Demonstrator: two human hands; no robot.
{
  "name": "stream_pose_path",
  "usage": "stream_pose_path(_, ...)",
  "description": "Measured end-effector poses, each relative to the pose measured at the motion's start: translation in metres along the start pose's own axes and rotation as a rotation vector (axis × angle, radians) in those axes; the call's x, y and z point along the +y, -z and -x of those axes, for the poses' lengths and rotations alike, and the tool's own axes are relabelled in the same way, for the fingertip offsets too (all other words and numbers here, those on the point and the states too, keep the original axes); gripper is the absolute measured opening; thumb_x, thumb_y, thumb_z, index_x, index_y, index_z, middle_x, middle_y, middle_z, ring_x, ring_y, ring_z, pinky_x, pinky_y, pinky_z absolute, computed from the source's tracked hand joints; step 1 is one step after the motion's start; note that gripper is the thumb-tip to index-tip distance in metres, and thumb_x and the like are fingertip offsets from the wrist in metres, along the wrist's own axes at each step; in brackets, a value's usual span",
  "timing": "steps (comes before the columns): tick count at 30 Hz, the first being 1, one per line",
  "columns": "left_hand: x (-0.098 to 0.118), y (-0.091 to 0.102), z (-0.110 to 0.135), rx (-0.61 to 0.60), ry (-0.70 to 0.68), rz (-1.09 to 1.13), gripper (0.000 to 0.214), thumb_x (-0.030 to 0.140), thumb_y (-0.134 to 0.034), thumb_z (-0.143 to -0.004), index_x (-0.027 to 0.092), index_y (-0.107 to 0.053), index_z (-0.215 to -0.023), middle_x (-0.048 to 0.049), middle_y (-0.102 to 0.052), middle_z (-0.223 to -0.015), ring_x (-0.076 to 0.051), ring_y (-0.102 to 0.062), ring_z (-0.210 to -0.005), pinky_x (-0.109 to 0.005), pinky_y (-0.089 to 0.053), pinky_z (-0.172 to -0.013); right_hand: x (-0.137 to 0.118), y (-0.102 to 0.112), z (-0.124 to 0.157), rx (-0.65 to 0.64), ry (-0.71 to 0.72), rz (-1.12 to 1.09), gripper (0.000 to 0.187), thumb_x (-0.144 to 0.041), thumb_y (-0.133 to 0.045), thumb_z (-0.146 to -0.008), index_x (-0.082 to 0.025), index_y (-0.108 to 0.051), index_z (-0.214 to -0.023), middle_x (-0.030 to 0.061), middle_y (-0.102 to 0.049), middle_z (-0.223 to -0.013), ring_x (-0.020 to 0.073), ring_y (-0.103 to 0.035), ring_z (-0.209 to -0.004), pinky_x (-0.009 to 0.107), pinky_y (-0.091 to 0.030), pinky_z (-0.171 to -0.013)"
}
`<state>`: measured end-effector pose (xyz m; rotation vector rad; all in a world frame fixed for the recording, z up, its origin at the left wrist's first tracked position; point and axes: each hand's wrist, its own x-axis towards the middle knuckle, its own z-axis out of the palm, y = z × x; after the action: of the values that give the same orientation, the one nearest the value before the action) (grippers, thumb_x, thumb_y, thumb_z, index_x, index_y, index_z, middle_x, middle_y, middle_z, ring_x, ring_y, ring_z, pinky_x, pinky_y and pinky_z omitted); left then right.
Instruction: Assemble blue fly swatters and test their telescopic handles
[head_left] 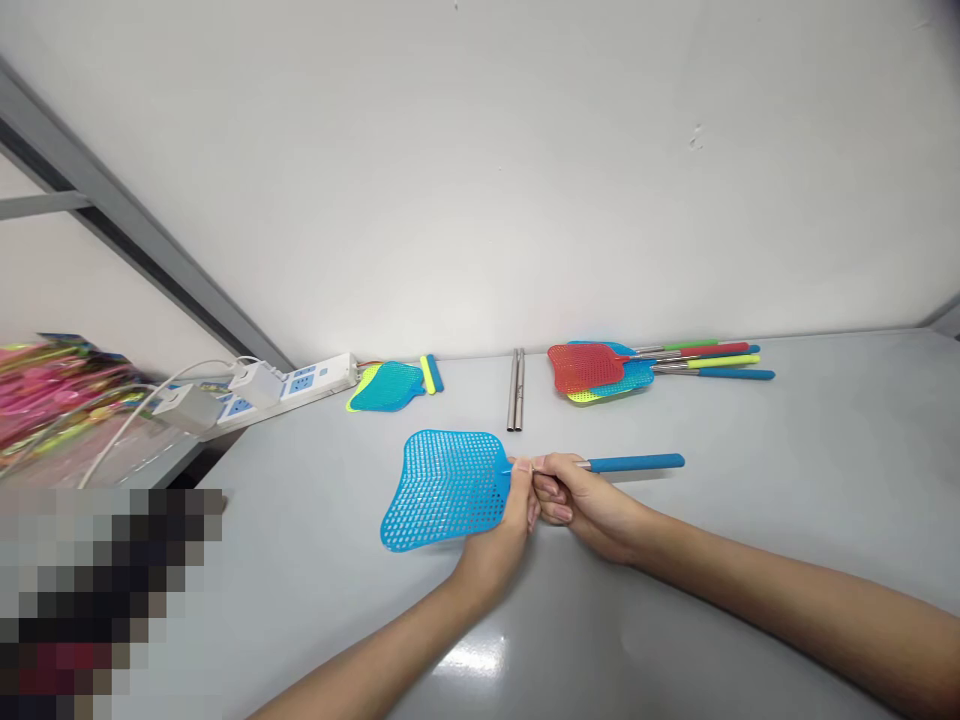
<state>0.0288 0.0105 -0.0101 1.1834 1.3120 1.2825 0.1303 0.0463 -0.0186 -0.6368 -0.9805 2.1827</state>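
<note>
While both hands meet at the narrow neck of a blue perforated plastic fly swatter [442, 490], its wide head lies over the pale grey surface [315, 600] and its blue-sleeved metal handle [634, 463] points right. The fingers of the left hand [491, 560] are curled shut around the neck. The fingers of the right hand [585, 505] pinch closed on the thin metal shaft beside them. They hide the join, so I cannot tell whether the shaft is seated in the head. The work in hand appears to centre on that join, and it calls for a steady grip on each side. Farther off lie two bare steel rods [515, 390], side by side, and a fanned pile of red, blue and yellow swatters [589, 368] with coloured handles. To their left are a teal swatter head [386, 387] over a yellow one and two short blue and yellow sleeves [432, 373]. A white power strip [315, 385] sits beyond.
</note>
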Motion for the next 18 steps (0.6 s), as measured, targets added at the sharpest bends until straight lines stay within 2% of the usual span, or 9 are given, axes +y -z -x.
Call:
stream_pose_path(4, -0.0033, 0.0018, -0.0017, -0.013, -0.016, -0.046, 0.044, 0.040, -0.041, -0.079, 0.019, -0.036, -0.041, 0.0042, -0.037, -0.040, -0.009, -0.038, -0.043, -0.023, -0.033, -0.054, -0.0001, 0.0007, -0.0016, 0.009, 0.001, 0.008, 0.034, -0.027, -0.043, -0.075, -0.018, -0.034, -0.044, -0.0066, -0.026, -0.040, 0.0069, -0.027, -0.039, 0.023, -0.027, -0.049)
stream_pose_path(9, -0.0066, 0.0017, -0.0035, -0.038, -0.004, -0.002, 0.044, 0.041, -0.039, -0.079, 0.019, -0.036, -0.041, 0.0038, -0.038, -0.040, -0.010, -0.039, -0.043, -0.024, -0.034, -0.057, -0.0009, 0.0015, -0.0020, 0.001, -0.002, -0.002, 0.035, -0.027, -0.044, -0.075, -0.018, -0.032, -0.043, -0.0067, -0.026, -0.040, 0.0069, -0.026, -0.038, 0.023, -0.026, -0.047)
stream_pose_path(18, -0.0043, 0.0030, -0.0030, -0.008, -0.021, -0.012, 0.044, 0.041, -0.039, -0.079, 0.020, -0.033, -0.041, 0.0044, -0.036, -0.038, -0.009, -0.036, -0.041, -0.023, -0.032, -0.052, -0.0043, 0.0042, -0.0021, 0.016, 0.029, 0.004, 0.033, -0.024, -0.043, -0.075, -0.018, -0.033, -0.045, -0.0075, -0.025, -0.040, 0.0059, -0.022, -0.037, 0.024, -0.025, -0.046)
